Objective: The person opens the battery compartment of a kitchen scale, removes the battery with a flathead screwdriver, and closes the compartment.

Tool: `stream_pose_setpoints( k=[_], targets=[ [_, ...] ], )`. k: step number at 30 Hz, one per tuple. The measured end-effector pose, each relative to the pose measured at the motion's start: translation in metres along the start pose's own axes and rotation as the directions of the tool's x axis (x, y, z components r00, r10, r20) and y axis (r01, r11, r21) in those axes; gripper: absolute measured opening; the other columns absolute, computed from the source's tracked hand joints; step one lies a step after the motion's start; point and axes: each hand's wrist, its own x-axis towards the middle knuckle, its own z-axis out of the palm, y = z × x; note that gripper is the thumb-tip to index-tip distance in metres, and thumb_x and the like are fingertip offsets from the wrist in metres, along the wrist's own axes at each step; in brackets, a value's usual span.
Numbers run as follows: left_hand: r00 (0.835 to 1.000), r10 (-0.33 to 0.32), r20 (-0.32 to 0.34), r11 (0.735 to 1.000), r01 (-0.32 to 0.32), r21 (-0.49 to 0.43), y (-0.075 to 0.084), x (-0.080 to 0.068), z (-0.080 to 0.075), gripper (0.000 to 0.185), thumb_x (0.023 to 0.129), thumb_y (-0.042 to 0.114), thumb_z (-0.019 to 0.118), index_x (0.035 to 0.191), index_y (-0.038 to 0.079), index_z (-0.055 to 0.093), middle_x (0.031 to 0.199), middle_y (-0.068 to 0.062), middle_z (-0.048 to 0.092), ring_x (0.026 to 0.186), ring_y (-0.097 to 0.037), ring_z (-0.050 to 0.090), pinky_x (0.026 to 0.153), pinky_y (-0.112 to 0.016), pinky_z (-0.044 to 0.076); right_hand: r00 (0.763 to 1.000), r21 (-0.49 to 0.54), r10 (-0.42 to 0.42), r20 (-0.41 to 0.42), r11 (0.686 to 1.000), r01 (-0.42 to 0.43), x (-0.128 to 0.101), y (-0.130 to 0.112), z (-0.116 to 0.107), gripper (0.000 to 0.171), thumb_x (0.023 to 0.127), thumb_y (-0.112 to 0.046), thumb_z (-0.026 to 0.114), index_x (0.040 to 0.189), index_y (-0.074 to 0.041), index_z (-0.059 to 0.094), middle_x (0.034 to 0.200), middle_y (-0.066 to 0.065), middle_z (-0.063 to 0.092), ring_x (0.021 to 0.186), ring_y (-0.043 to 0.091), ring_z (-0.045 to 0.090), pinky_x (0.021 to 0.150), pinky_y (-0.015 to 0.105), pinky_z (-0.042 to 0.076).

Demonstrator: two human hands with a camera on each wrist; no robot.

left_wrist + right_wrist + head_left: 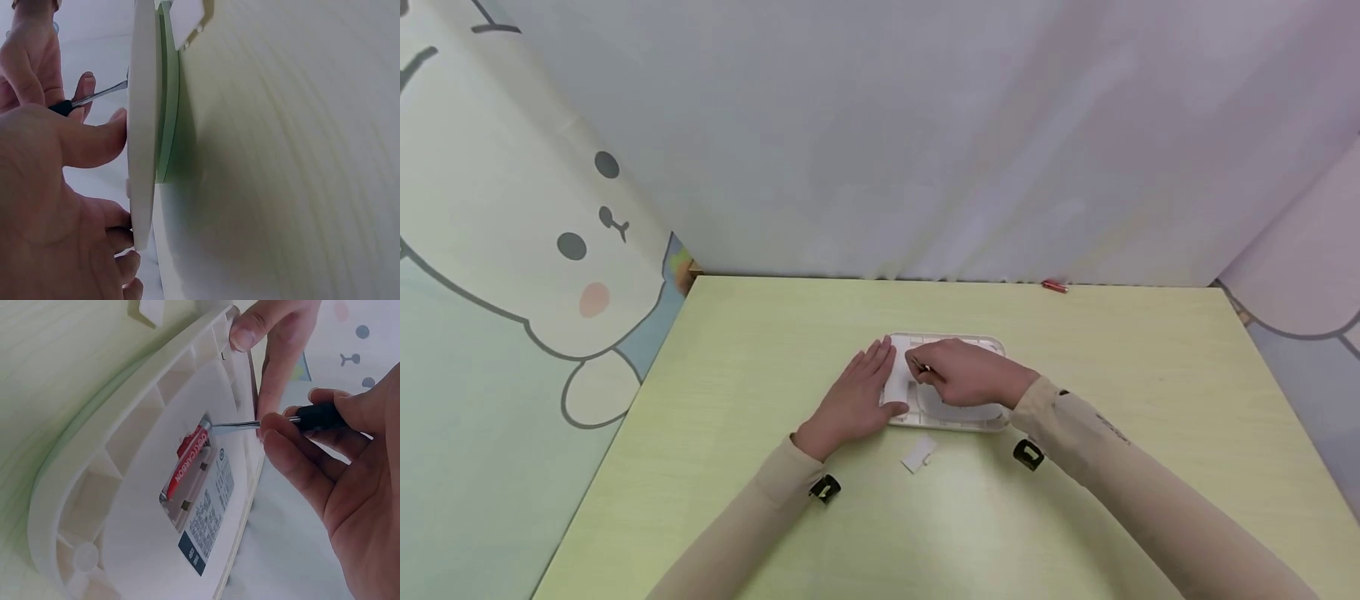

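A white plastic device (951, 427), maybe a kitchen scale, lies underside up, with pale green (169, 112) beneath it. My left hand (853, 400) rests on its left end, fingers straight and thumb (244, 339) on the rim. My right hand (966, 372) grips a black-handled screwdriver (319, 417) above it. In the right wrist view, the screwdriver's flat metal tip is at one end of a red battery (186, 465) in the open battery compartment. A printed label (211, 509) is beside the compartment. In the head view, my right hand hides the compartment.
A small white battery cover (919, 452) lies on the table (760, 367) just in front of the device. Near the back edge is another small red cylinder (1055, 286), seemingly a battery. Curtains (880, 150) hang behind and beside the table.
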Motion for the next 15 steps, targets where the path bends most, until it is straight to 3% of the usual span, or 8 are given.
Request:
stream_pose_setpoints(
  k=[6, 10, 15],
  targets=[
    [0.999, -0.033, -0.016, 0.999, 0.033, -0.037, 0.0, -0.003, -0.001, 0.089, 0.103, 0.05, 0.063, 0.168, 0.004, 0.022, 0.179, -0.009, 0.012, 0.167, -0.03, 0.009, 0.137, -0.05, 0.012, 0.995, 0.093, 0.013, 0.101, 0.995, -0.022, 0.018, 0.001, 0.005, 0.021, 0.11, -0.017, 0.056, 0.091, -0.012, 0.061, 0.073, -0.008, 0.051, 0.059, 0.006, 0.048, 0.07, 0.026, 0.047],
    [0.999, -0.034, -0.02, 0.998, 0.033, -0.046, 0.001, -0.002, -0.001, 0.089, 0.102, 0.051, 0.064, 0.168, 0.006, 0.025, 0.178, -0.008, 0.014, 0.167, -0.03, 0.009, 0.136, -0.052, 0.011, 0.995, 0.222, 0.019, 0.098, 0.974, -0.04, 0.024, 0.012, 0.013, 0.022, 0.11, -0.017, 0.056, 0.09, -0.012, 0.062, 0.073, -0.007, 0.051, 0.064, 0.006, 0.049, 0.074, 0.026, 0.045],
    [0.999, -0.043, -0.007, 0.999, 0.043, -0.013, 0.004, -0.001, -0.002, 0.091, 0.102, 0.053, 0.063, 0.169, 0.008, 0.021, 0.179, -0.007, 0.012, 0.167, -0.03, 0.008, 0.137, -0.051, 0.01, 0.995, 0.294, 0.043, 0.086, 0.954, -0.066, 0.028, 0.022, 0.022, 0.023, 0.111, -0.022, 0.056, 0.091, -0.015, 0.066, 0.073, -0.007, 0.053, 0.072, 0.007, 0.053, 0.079, 0.027, 0.045]
  ],
)
